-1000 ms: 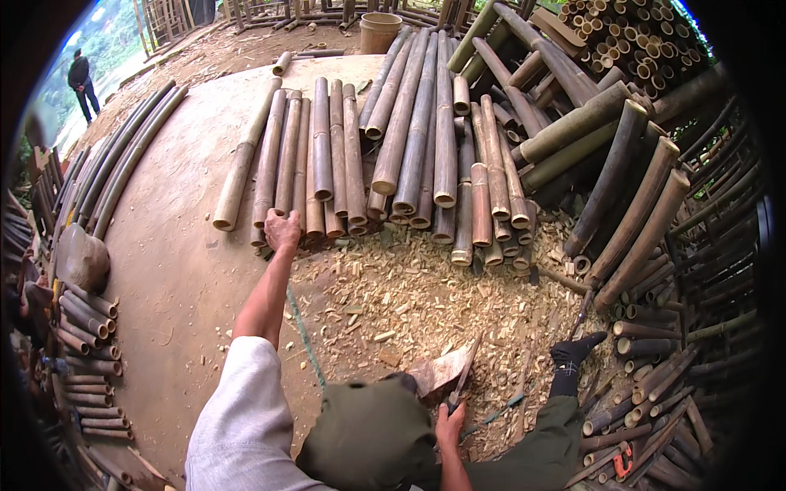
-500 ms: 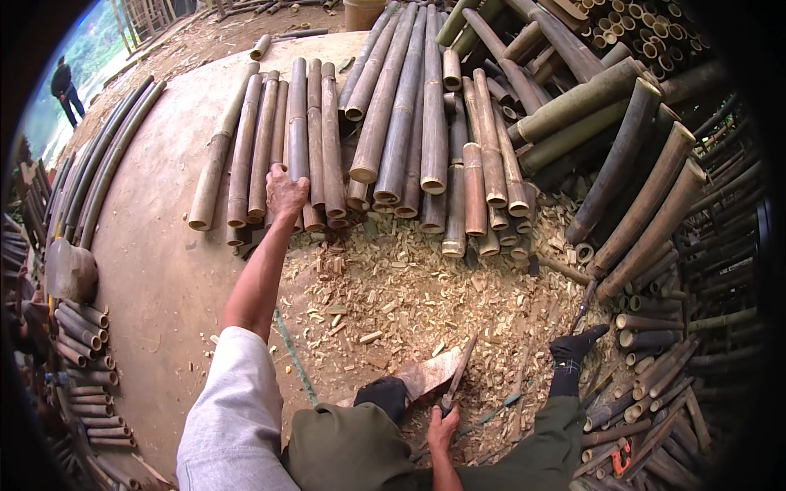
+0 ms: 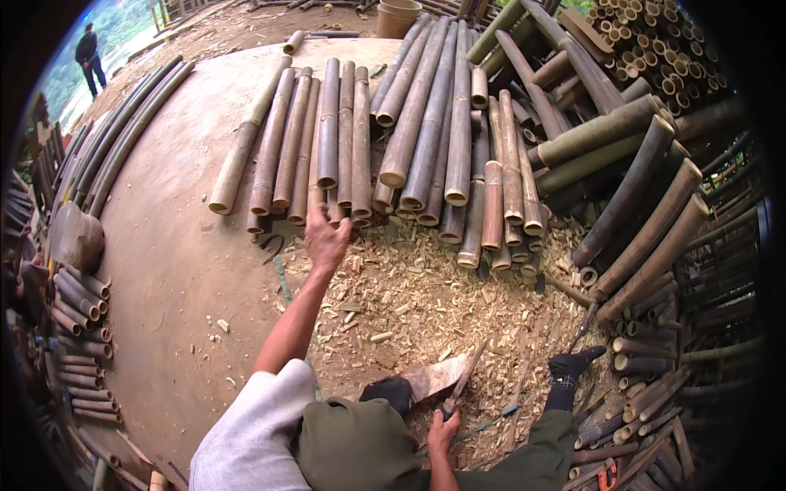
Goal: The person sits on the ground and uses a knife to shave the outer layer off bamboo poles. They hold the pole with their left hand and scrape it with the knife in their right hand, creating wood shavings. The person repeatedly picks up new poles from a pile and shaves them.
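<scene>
My left hand (image 3: 326, 239) reaches forward to the near ends of a row of cut bamboo poles (image 3: 340, 139) lying on the dirt floor. Its fingers curl at the end of one pole (image 3: 333, 209), and I cannot tell whether they grip it. My right hand (image 3: 442, 430), low between my knees, is closed on the handle of a chopping knife (image 3: 463, 380), whose blade points up over a flat wooden block (image 3: 434, 378). Wood chips (image 3: 426, 295) cover the ground ahead of my legs.
Thicker dark bamboo poles (image 3: 647, 213) lean in a stack at the right. Short bamboo pieces (image 3: 78, 327) are piled at the left, long poles (image 3: 123, 139) lie beyond. A person (image 3: 88, 57) stands far off at the upper left. A bucket (image 3: 397, 16) stands at the back.
My left arm stays stretched at the pole ends, the hand shifting slightly right. The view has tilted, and my right hand keeps the knife by the block.
</scene>
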{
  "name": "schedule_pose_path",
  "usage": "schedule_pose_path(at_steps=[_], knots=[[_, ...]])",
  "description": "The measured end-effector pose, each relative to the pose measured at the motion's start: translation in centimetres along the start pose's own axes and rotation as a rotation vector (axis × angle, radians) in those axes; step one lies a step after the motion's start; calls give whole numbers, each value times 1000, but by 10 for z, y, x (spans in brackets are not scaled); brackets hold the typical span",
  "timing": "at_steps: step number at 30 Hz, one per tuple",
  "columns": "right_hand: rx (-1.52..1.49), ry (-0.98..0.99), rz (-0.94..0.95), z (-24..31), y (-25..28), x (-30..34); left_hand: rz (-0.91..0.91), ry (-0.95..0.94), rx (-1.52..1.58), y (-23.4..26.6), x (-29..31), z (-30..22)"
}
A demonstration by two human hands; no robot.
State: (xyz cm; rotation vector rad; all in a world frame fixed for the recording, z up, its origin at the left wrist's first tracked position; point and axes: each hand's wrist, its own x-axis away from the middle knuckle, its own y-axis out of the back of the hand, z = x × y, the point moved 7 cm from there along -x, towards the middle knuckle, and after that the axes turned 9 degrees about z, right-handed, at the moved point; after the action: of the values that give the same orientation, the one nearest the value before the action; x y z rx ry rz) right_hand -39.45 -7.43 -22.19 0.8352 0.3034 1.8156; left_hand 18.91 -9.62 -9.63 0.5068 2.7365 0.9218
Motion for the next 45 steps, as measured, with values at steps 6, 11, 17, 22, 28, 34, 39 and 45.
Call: schedule_pose_path(at_steps=[6, 11, 17, 22, 28, 34, 39, 45], knots=[[-2, 164, -24, -34, -8, -14, 210, 15, -505, -46, -62, -51], [13, 92, -10, -32, -8, -12, 227, 17, -561, -59, -85, -44], [-45, 144, -3, -27, -11, -16, 632, 388, 1171, -24, -87, -18], [-3, 60, 55, -7, 2, -11, 941, -90, 1406, 4, 34, -71], [-167, 115, 39, -27, -3, -28, 414, 421, 1519, 26, -45, -1], [-381, 12, 219, 73, 31, 24, 424, 122, 1210, 53, 30, -67], [-297, 146, 182, 92, 52, 42, 503, 155, 1464, 89, 59, -101], [-38, 243, 56, 76, 62, 37, 508, 131, 1404, 57, 79, -93]])
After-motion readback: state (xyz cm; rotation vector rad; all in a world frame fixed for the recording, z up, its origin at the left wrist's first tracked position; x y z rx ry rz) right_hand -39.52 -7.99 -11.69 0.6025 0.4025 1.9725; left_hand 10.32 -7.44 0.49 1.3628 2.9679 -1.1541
